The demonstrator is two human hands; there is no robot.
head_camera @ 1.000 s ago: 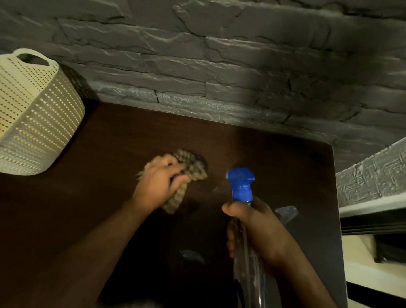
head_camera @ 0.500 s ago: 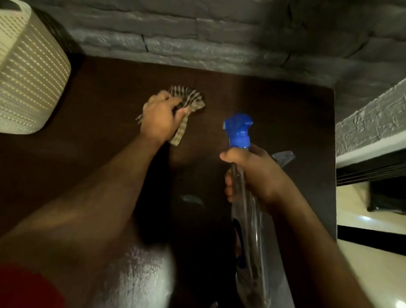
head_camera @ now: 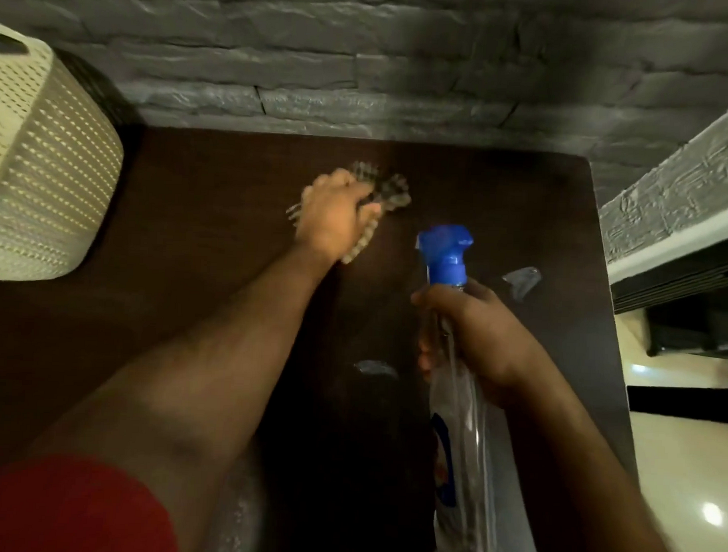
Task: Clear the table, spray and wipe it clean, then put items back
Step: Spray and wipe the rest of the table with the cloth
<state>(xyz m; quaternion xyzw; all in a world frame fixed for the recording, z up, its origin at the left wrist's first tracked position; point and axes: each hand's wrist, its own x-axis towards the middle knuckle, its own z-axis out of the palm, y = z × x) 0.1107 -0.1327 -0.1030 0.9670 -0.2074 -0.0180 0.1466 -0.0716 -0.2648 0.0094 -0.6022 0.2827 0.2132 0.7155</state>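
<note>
While wiping: L hand (head_camera: 333, 216) clenched round checked cloth (head_camera: 393, 191), pressed on dark table (head_camera: 198, 210).
R hand (head_camera: 482, 335): grasping spray bottle (head_camera: 458, 409) by neck, blue nozzle (head_camera: 445, 250) up.
Basket (head_camera: 45, 170): far-L on table.

The left hand (head_camera: 335, 216) has pushed the cloth (head_camera: 389, 193) farther across the desk (head_camera: 214, 227) toward the wall (head_camera: 363, 67), arm stretched out more. The bottle (head_camera: 454, 363) in the right hand (head_camera: 480, 335) has hardly shifted.

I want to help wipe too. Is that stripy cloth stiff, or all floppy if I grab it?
Probably floppy: the striped cloth is bunched under the left hand, with loose ends sticking out past it. It likely feels light and squashes easily. It may be damp from the wet-looking table.
</note>
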